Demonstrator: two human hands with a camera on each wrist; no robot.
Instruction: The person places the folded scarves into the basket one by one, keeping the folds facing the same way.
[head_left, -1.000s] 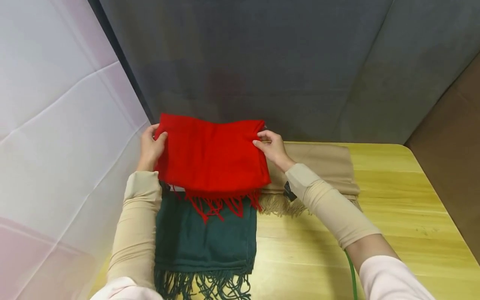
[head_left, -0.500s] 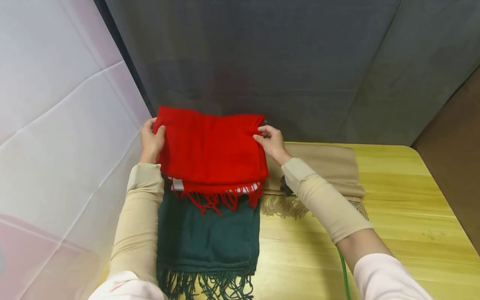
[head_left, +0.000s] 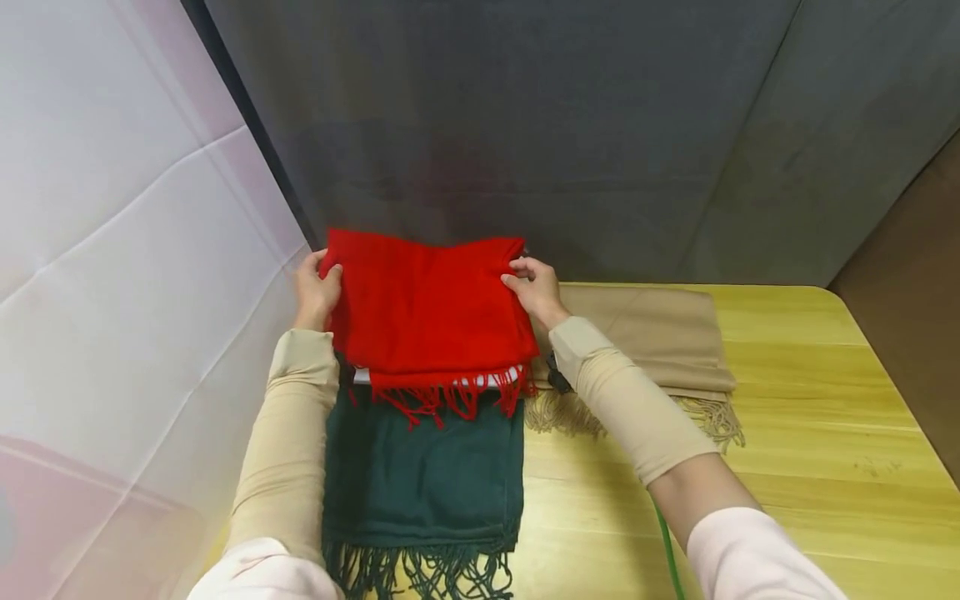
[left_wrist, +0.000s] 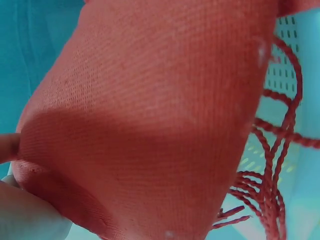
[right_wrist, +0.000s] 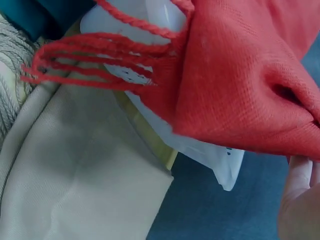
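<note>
A folded red scarf with a twisted fringe is spread between my two hands, above a white perforated basket. My left hand pinches its left edge, thumb on the near face. At the right edge my right hand pinches a bunched fold near the upper corner. In the left wrist view the basket's holed wall shows beside the hanging fringe. The scarf hides most of the basket in the head view, leaving a strip of its white rim below the hem.
A folded dark green fringed scarf lies in front of the basket on the yellow wooden table. To the right lies a folded beige fringed scarf, partly under my right forearm. A pale wall stands close on the left, a grey one behind.
Both hands raised the red scarf a little, then lowered it. My left hand has shifted slightly right in view. More of the white rim shows below the hem than one second ago.
</note>
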